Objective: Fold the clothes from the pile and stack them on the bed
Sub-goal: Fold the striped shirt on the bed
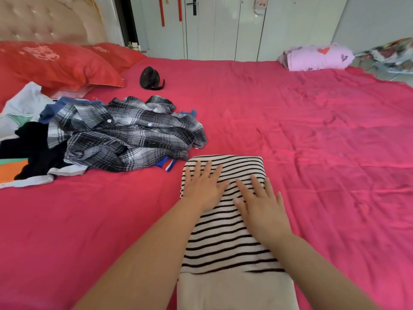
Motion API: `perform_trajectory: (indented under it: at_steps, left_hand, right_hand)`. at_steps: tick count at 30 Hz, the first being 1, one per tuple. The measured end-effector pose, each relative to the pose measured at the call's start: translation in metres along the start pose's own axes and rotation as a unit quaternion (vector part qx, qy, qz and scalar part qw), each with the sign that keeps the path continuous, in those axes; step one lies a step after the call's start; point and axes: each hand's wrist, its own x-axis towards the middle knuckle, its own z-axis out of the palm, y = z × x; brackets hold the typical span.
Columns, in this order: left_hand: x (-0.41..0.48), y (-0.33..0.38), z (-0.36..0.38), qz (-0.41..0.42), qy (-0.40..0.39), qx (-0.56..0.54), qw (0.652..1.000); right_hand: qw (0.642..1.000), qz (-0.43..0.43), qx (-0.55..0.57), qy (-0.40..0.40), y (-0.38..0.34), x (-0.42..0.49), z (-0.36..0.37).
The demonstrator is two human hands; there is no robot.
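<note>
Folded striped garment [225, 222] lies on the bed [312, 153]. Left hand [204, 184] and right hand [261, 204] press flat on it, fingers spread, gripping nothing. Unfolded pile [107, 135] lies to the left.

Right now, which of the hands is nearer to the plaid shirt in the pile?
Left. The left hand rests flat on the striped top, just right of the plaid shirt; the right hand lies on the same top, farther away.
</note>
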Motion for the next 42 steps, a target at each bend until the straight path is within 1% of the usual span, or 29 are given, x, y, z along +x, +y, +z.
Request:
perform_trajectory:
  at_steps: [2, 5, 8, 13, 15, 17, 18, 20, 23, 25, 28, 30, 36, 39, 42]
  left_hand:
    - [0.004, -0.005, 0.017, -0.009, -0.014, -0.018, 1.0]
    - [0.011, -0.009, 0.034, -0.019, 0.004, -0.047, 0.999]
    - [0.014, -0.011, 0.04, -0.02, 0.013, -0.045, 0.999]
    - [0.01, -0.006, 0.027, -0.02, -0.004, -0.037, 0.999]
    - [-0.005, -0.004, 0.019, -0.023, 0.029, -0.03, 0.999]
    - [-0.03, -0.005, 0.015, -0.058, 0.087, -0.037, 0.994]
    - [-0.042, -0.007, 0.014, -0.084, 0.1, -0.053, 0.99]
    - [-0.062, -0.01, 0.012, -0.139, 0.076, -0.106, 0.982]
    - [-0.075, -0.005, 0.007, -0.188, 0.024, -0.209, 0.959]
    - [-0.078, 0.0, 0.005, -0.2, -0.001, -0.254, 0.946]
    - [-0.08, 0.002, 0.001, -0.191, -0.024, -0.267, 0.944]
    - [-0.079, 0.003, -0.001, -0.175, -0.025, -0.275, 0.945]
    - [-0.07, 0.027, -0.014, -0.139, 0.041, -0.267, 0.953]
    - [-0.056, 0.049, -0.023, -0.121, 0.057, -0.282, 0.95]
    - [-0.038, 0.087, -0.028, -0.098, 0.072, -0.296, 0.947]
  right_hand:
    - [1.0, 0.014, -0.006, -0.009, 0.007, 0.003, 0.02]
    - [0.999, 0.033, 0.004, 0.012, 0.012, 0.005, 0.041]
    - [0.998, 0.044, 0.02, 0.03, 0.014, 0.011, 0.046]
    - [0.998, 0.042, 0.042, 0.007, 0.014, 0.011, 0.039]
    - [0.997, 0.042, 0.065, -0.01, 0.017, 0.005, 0.029]
    - [0.994, 0.051, 0.101, -0.004, 0.022, -0.005, 0.021]
    - [0.989, 0.066, 0.13, 0.007, 0.025, -0.013, 0.017]
    - [0.977, 0.111, 0.182, 0.018, 0.027, -0.027, 0.012]
    - [0.973, 0.143, 0.182, 0.001, 0.02, -0.039, 0.01]
    - [0.97, 0.152, 0.189, -0.017, 0.014, -0.041, 0.007]
    - [0.963, 0.173, 0.199, -0.051, 0.011, -0.039, 0.0]
    - [0.964, 0.172, 0.195, -0.054, 0.012, -0.036, -0.005]
    - [0.975, 0.119, 0.187, 0.024, 0.018, -0.025, -0.018]
    - [0.977, 0.11, 0.174, 0.048, 0.04, -0.016, -0.032]
    - [0.977, 0.116, 0.162, 0.077, 0.076, -0.011, -0.053]
